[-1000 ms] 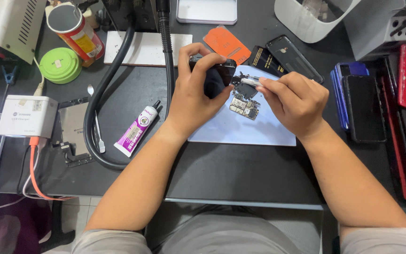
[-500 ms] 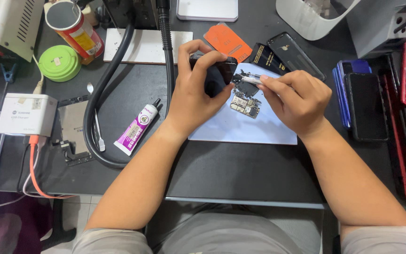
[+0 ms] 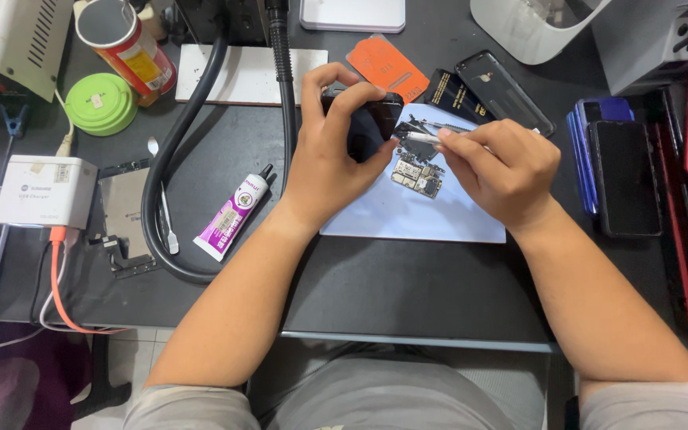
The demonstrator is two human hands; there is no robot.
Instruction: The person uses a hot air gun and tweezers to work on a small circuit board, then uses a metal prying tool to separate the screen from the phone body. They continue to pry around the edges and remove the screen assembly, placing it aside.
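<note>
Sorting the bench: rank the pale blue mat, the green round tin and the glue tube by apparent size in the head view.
1. pale blue mat, partly covered by both hands
2. green round tin
3. glue tube; its area looks close to the tin's, so that order is unsure.

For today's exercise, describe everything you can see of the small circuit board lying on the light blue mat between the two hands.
The circuit board is small, irregular in outline, and covered in silvery metal shields and tiny components, with darker patches between. It lies flat on the light blue mat near its upper edge, on the black desk. The left hand, gripping a dark device, sits just left of it; the right hand holds a thin metal tool above it. Whether either touches the board cannot be told.
</note>
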